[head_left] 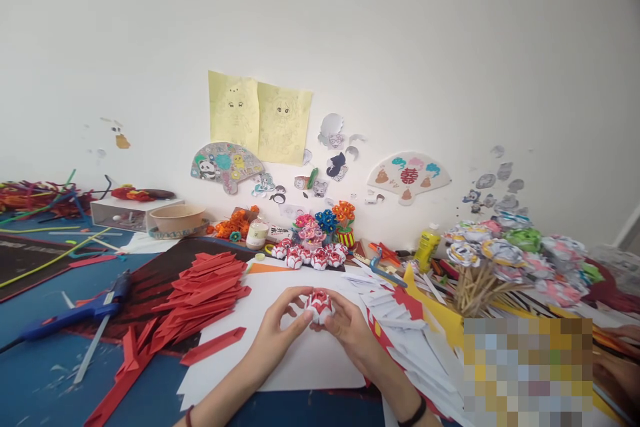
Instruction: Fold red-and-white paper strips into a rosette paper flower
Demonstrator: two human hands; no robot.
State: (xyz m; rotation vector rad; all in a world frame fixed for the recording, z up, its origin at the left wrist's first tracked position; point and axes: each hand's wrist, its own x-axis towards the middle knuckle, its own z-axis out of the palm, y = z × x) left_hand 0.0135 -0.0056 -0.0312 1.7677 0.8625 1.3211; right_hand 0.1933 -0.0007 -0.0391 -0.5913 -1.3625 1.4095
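paper flower (319, 305) – pinched between left hand (278, 328), right hand (350, 330)

Matt folded paper flower (319, 305), matt white paper sheet (300, 360), glossy blue plastic glue gun (75, 312)

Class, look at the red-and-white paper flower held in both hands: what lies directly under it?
Under the paper flower, held by the left hand and right hand, lies a white paper sheet on the blue table. The hands cover the flower's underside and the sheet beneath.

blue glue gun (75, 312), red folded strips (205, 280), yellow drawings (260, 119)
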